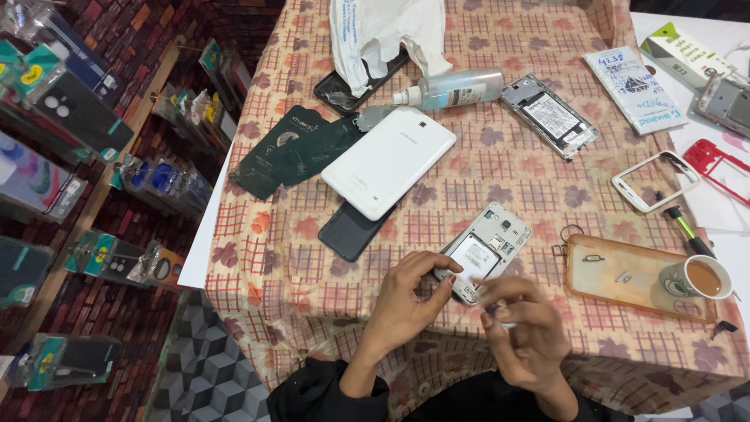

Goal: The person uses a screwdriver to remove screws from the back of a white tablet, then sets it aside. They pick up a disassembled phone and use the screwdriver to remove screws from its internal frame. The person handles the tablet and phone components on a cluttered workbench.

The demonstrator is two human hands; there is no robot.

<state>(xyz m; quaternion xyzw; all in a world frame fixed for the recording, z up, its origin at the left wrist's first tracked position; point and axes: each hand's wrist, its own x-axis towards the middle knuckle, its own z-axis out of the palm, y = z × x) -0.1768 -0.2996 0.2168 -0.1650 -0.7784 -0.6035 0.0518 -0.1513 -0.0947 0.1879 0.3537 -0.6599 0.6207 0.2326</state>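
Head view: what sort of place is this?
Probably a phone repair stall: an opened silver phone under the left hand, a white phone frame, and packaged phone cases on shelves.

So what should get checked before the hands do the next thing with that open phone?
1. Open phone lies flat on the tablecloth, back cover off: ok.
2. Left hand steadies it, fingertips on its lower edge: ok.
3. Right hand has a firm hold of a small part: cannot tell, the hand is blurred and its fingers are curled.
4. Cup of tea stands clear of the work: not ok, it sits on the orange phone case close to the right hand.
5. White tablet is out of the way: ok, it lies further up the table.
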